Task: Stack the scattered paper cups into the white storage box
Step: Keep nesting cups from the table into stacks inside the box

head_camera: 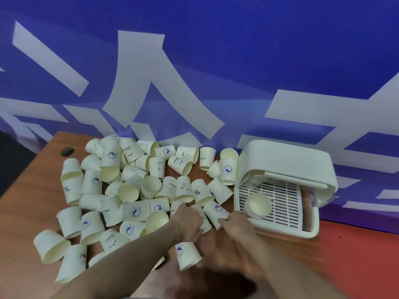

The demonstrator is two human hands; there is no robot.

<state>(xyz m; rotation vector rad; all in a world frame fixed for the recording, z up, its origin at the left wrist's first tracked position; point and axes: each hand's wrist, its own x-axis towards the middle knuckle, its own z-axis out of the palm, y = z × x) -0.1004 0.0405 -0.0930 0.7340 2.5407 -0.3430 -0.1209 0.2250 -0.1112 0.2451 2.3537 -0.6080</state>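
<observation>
Several white printed paper cups (133, 190) lie scattered across the brown table (280, 251), most on their sides. The white storage box (311, 229) stands at the right with its lid (287, 160) tipped up; a stack of nested cups (258, 205) stands on its slotted tray, and a second stack (255, 180) lies under the lid. My left hand (190, 221) is curled round a lying cup (203, 216) near the pile's front. My right hand (235, 223) grips another lying cup (216, 211), just left of the box.
A blue banner with large white characters (164, 87) hangs behind the table. A round cable hole (67, 151) sits at the table's far left. One cup (186, 255) lies below my left wrist. A red surface (356, 260) adjoins the table at the right.
</observation>
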